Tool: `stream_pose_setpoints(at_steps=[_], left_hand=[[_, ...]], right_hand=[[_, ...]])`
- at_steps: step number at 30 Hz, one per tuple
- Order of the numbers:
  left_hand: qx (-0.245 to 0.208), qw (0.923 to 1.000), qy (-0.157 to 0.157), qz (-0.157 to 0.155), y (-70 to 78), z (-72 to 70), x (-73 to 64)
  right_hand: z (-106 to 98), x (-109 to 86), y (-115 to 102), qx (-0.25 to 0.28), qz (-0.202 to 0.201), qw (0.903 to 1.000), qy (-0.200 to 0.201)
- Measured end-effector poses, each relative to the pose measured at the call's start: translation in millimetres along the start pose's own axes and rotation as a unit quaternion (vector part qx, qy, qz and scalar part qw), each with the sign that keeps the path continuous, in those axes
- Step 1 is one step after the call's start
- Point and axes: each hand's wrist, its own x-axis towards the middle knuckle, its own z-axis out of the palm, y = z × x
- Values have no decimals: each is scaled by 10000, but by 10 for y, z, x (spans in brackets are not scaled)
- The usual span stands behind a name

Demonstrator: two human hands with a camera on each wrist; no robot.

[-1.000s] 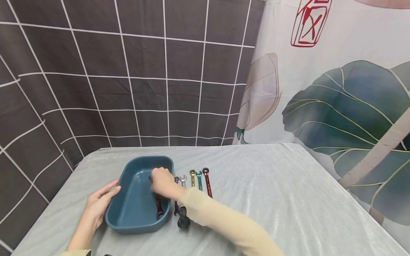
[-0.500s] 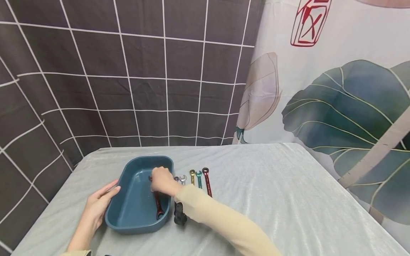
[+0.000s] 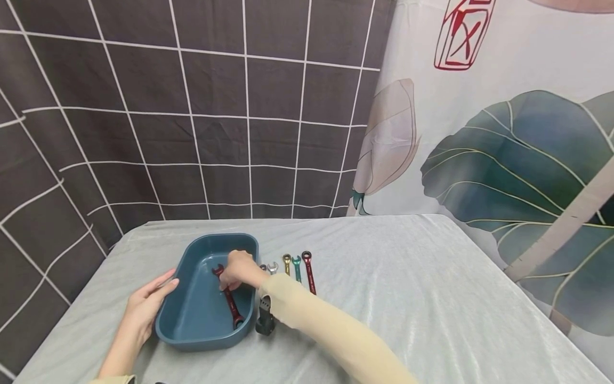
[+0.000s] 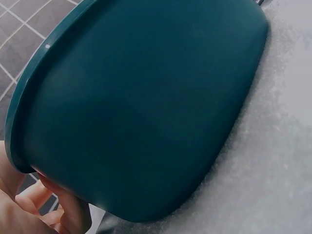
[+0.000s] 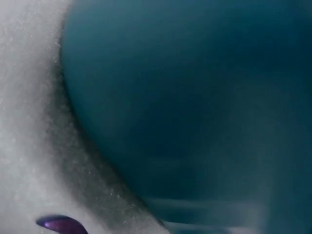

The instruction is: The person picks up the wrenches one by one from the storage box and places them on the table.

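Note:
A blue plastic basin (image 3: pixel 192 320) stands on the cloth-covered table, left of the middle in the head view. My left hand (image 3: pixel 148 301) grips its left rim, thumb on the rim and fingers along the outside; the left wrist view shows those fingers (image 4: pixel 73 212) curled below the rim. Over the basin's right wall reaches my right hand (image 3: pixel 238 270), pinching a dark red combination wrench (image 3: pixel 232 306) near its upper part. The wrench lies slanted inside, open end up and left, ring end near the front right corner. The basin's wall (image 5: pixel 170 122) fills the right wrist view, hiding that hand.
Right of the basin, wrenches lie in a row: silver (image 3: pixel 273 268), gold (image 3: pixel 287 262), green (image 3: pixel 297 266) and red (image 3: pixel 309 272). A purple wrench (image 5: pixel 63 224) lies beside the basin, mostly covered by the right wrist. A dark gridded curtain (image 3: pixel 216 138) hangs behind the table.
Inside the basin, the red wrench's upper end has swung left, out from under my right hand, so the wrench slants more. My left hand stays at the rim.

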Motion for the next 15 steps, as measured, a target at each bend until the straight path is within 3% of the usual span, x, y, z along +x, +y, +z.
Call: stream_pose_setpoints(at_steps=[15], left_hand=[[-25, 10000, -33, -58, 21, -7, -10]], right_hand=[[6, -66, 44, 85, -381, 9991, 171]])
